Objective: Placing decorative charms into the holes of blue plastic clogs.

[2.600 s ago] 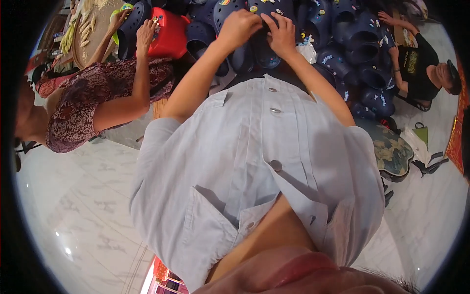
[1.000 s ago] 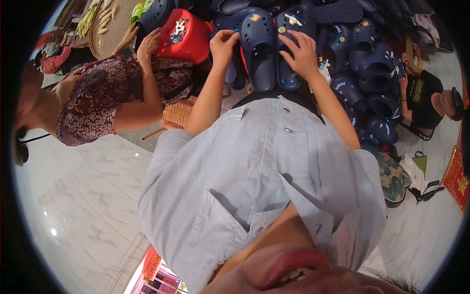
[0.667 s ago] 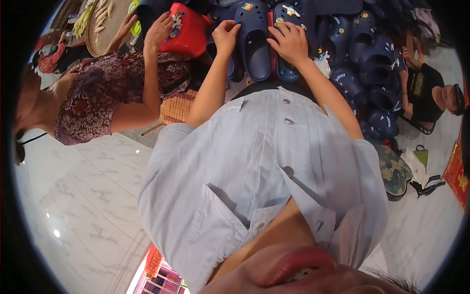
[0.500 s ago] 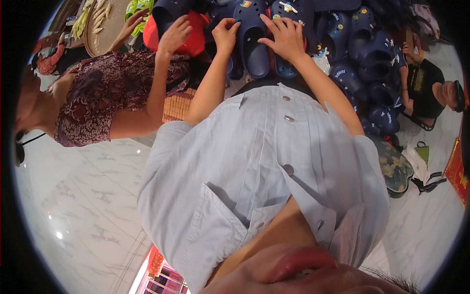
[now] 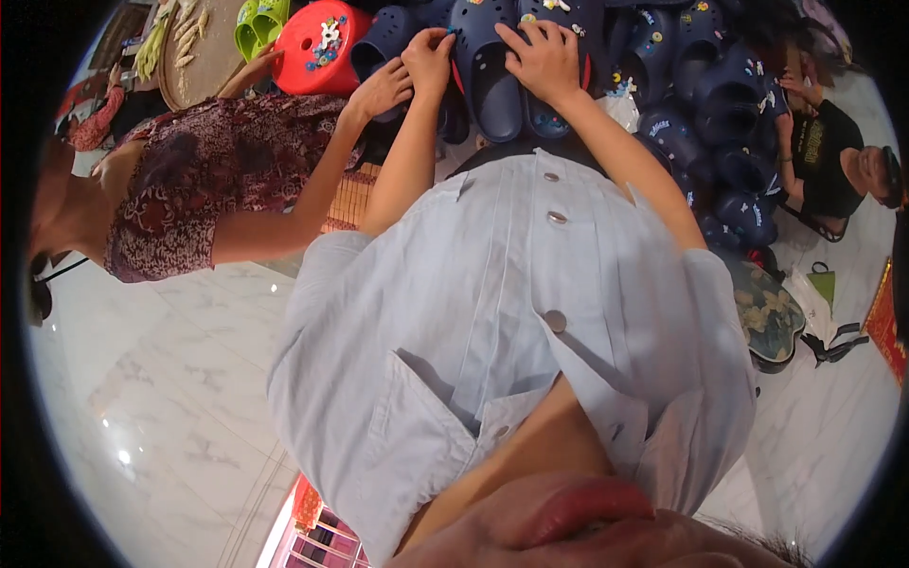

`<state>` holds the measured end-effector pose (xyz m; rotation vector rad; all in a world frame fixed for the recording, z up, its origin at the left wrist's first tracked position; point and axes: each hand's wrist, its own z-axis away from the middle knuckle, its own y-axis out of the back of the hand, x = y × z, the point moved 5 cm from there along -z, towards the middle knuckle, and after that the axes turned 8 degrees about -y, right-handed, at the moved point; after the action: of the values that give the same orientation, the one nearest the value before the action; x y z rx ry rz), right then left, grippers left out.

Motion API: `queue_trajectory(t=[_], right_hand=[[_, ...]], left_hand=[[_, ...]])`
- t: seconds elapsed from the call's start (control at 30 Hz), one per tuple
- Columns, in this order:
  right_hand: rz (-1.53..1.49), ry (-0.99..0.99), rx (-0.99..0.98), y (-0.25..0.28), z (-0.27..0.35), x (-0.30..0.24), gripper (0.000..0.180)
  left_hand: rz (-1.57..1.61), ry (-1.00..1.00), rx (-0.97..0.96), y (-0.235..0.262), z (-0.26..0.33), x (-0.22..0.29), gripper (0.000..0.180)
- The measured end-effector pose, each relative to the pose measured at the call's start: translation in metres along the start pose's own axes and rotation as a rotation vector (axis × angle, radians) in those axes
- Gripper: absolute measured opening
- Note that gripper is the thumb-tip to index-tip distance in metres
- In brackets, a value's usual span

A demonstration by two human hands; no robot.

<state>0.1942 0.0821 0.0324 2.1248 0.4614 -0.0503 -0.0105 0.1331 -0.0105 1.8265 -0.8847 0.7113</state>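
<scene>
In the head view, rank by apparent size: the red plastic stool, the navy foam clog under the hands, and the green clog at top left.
1. Red plastic stool, largest.
2. Navy foam clog, touched by the left hand and right hand; partly covered, so nearly alike.
3. Green clog, smallest, cut by the rim.

One head-worn fisheye view looks steeply down the wearer's own chest, close to the body; the left hand [image 5: 428, 59] and right hand [image 5: 543, 57] sit far off near the top edge.
</scene>
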Motion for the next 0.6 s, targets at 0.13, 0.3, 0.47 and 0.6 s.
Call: queue_trajectory(t=[0.13, 0.3, 0.47, 0.6], right_hand=[[0.010, 0.005, 0.015, 0.008, 0.001, 0.001, 0.042], [-0.028, -0.020, -0.106, 0.023, -0.003, -0.009, 0.030], [-0.084, -0.052, -0.015, 0.026, 0.004, -0.003, 0.035], [-0.099, -0.071, -0.039, 0.020, 0.004, -0.002, 0.039]], left_hand=[[-0.040, -0.073, 0.025, -0.004, 0.002, 0.009, 0.017], [-0.222, -0.249, -0.191, -0.005, 0.006, 0.015, 0.017], [-0.337, -0.421, -0.271, -0.002, 0.004, 0.033, 0.013], [-0.471, -0.457, -0.369, -0.006, 0.005, 0.049, 0.015]])
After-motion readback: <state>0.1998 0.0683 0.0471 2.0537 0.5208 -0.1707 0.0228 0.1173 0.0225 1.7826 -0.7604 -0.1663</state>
